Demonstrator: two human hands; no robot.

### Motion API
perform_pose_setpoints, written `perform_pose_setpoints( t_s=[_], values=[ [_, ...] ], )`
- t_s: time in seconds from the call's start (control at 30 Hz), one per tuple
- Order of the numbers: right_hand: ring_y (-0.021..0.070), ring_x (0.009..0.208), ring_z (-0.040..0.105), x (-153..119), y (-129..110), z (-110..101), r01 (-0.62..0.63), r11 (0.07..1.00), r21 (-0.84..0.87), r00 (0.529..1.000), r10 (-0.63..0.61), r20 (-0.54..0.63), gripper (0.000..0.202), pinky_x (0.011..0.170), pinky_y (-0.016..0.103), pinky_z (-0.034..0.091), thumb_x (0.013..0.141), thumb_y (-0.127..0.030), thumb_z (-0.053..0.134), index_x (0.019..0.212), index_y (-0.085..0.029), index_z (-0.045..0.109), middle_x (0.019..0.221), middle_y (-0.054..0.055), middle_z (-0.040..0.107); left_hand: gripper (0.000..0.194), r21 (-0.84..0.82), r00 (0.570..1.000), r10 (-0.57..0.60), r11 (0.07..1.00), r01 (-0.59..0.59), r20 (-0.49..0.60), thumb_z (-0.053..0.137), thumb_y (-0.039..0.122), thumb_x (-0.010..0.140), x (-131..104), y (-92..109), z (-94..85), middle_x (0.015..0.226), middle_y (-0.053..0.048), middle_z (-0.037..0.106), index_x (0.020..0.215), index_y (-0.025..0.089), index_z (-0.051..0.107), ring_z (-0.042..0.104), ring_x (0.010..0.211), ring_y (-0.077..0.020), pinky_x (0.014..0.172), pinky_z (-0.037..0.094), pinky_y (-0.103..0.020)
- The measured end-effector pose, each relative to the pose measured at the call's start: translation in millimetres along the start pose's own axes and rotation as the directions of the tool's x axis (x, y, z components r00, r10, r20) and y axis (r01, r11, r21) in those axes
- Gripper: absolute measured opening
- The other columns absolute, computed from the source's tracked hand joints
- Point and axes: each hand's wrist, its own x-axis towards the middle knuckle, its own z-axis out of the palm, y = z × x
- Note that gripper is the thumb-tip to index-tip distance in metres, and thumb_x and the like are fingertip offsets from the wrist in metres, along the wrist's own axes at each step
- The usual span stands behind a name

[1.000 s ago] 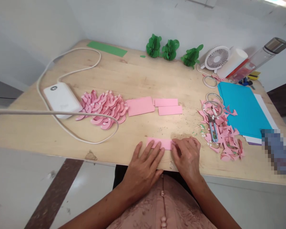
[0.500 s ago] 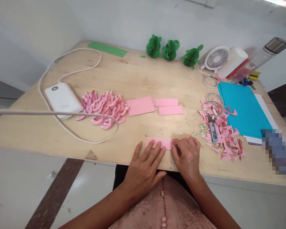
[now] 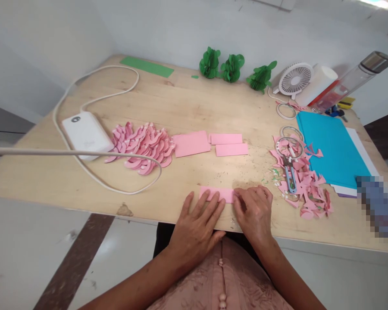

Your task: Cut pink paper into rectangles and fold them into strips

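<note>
A pink paper strip (image 3: 210, 193) lies flat near the table's front edge. My left hand (image 3: 198, 221) rests on it with fingers stretched out and spread. At the strip's right end, my right hand (image 3: 255, 211) has its fingers curled and pinched on the paper; the fingertips are partly hidden. Beyond the hands lie a larger pink paper rectangle (image 3: 192, 144) and two narrower pink strips (image 3: 231, 150). To their left is a heap of curved pink paper pieces (image 3: 145, 148).
Pink scraps (image 3: 310, 189) with blue-handled snips (image 3: 290, 178) and tape rolls (image 3: 289, 147) lie at right, beside blue sheets (image 3: 333, 148). A white power bank (image 3: 87, 135) with a looping cable is at left. Green paper shapes (image 3: 232, 68) and a fan (image 3: 295, 79) stand at the back.
Both hands stay in place on the pink strip. The whole view has shifted very slightly; nothing else visibly differs.
</note>
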Motion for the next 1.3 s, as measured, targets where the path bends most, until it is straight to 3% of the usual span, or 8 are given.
perform_pose_setpoints(
  t_s=[0.43,1.3],
  values=[
    [0.0179,0.074,0.052,-0.3,0.3,-0.3,0.031,0.999,-0.023,0.999,-0.032,-0.015,0.009,0.089,0.039,0.033,0.088,-0.017,0.054,0.087,-0.02,0.063,0.072,0.001,0.064,0.058,0.005,1.0,-0.001,1.0,0.001,0.025,0.044,0.053,0.092,0.2,1.0,-0.5,0.149,-0.005,0.041,0.14,0.02,0.043,0.032,0.138,-0.0275,0.118,0.007,-0.052],
    [0.0179,0.073,0.054,-1.0,1.5,1.5,0.032,0.999,-0.044,0.999,-0.034,-0.042,0.011,0.087,0.038,0.034,0.089,-0.017,0.054,0.085,-0.021,0.064,0.07,0.0,0.064,0.061,0.048,1.0,0.022,0.999,-0.022,0.008,0.048,0.053,0.089,-0.4,1.3,0.2,0.147,-0.008,0.043,0.141,0.021,0.042,0.031,0.138,-0.0299,0.116,0.014,-0.054]
  ],
)
